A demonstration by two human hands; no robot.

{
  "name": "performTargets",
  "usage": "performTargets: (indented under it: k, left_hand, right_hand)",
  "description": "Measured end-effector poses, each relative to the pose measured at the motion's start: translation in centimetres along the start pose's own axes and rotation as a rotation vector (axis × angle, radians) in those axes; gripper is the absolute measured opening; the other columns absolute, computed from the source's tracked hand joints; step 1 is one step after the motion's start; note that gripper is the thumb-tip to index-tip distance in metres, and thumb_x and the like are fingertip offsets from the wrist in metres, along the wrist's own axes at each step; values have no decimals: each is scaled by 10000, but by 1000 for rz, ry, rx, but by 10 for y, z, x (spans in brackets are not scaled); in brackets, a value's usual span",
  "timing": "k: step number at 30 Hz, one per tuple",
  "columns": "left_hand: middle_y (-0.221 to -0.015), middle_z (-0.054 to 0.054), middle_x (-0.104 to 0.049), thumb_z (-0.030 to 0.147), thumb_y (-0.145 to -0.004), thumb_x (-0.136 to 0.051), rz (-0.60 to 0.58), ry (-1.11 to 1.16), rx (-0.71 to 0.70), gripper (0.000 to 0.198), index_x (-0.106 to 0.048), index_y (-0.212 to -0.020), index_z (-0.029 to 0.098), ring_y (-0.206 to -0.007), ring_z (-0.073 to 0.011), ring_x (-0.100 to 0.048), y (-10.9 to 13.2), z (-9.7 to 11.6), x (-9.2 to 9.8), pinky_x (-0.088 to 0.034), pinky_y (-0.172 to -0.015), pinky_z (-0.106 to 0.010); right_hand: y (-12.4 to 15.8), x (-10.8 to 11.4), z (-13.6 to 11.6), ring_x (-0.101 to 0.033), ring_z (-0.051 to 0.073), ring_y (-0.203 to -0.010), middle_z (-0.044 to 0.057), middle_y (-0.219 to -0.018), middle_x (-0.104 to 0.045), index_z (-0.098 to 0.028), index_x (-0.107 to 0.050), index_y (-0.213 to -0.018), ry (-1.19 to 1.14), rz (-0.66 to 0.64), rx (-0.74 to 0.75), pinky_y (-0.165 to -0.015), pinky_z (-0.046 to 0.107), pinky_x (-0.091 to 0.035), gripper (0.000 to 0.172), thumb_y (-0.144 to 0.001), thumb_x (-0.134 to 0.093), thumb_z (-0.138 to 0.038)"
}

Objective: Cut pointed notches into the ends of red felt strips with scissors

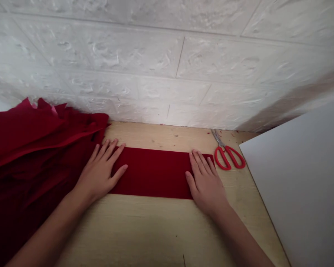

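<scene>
Fingers [110,149] of the left hand [100,176] are laid flat and loosely spread, thumb out; those of the right hand [208,187] are held nearly together, thumb apart. Nothing is pinched. Both hands are placed palm-down on a dark-red rectangular cloth piece [156,172], laid crosswise on a pale wood-toned desk [144,226]. One end is covered by each hand, likely so it is held flat and straight; layer count can't be told. At left, a rumpled heap of dark-red cloth [64,159] is piled beside the left hand, probably for easy reach. At right, a plain white flat panel [297,174] is set at a slant; its support isn't shown. Just beyond the right fingers, red-handled metal scissors [222,144] are laid blades toward the wall, likely parked off the cloth but handy. Behind, the desk is backed by a white brick-patterned wall [144,52].
</scene>
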State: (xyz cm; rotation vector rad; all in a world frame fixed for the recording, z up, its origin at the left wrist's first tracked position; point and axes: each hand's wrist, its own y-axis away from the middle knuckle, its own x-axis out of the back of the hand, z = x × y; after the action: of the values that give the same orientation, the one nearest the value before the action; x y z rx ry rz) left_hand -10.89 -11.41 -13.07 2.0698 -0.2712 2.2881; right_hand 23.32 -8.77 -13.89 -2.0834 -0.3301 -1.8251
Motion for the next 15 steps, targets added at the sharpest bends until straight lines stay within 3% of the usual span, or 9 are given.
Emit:
performTargets:
  k: [6,12,15]
  left_hand:
    - [-1631,-186,-297,599,-973,-333,15,39,74,761,-354,-1553,107,-1533,-353,-233,2,-9,1,-243,-1226,-610]
    - [-1630,-114,-331,563,-980,-366,40,293,142,650,-415,-1522,207,-1525,-305,-274,1,-21,0,-240,-1240,-579]
    - [-1607,-102,-381,532,-990,-365,77,395,211,603,-454,-1490,206,-1503,-270,-333,1,-24,0,-245,-1249,-547]
  right_hand:
    - [-1,-2,2,-313,268,-1508,143,-1614,-341,-78,-254,-1598,29,27,-23,-1234,517,-285,651,-1028,-298,-389]
    - [0,-5,6,-313,303,-1506,170,-1621,-324,-86,-138,-1626,23,47,-63,-1226,533,-294,731,-1026,-320,-462]
    - [3,-5,15,-307,307,-1508,167,-1623,-322,-93,-154,-1625,14,49,-79,-1219,528,-312,735,-1029,-316,-491]
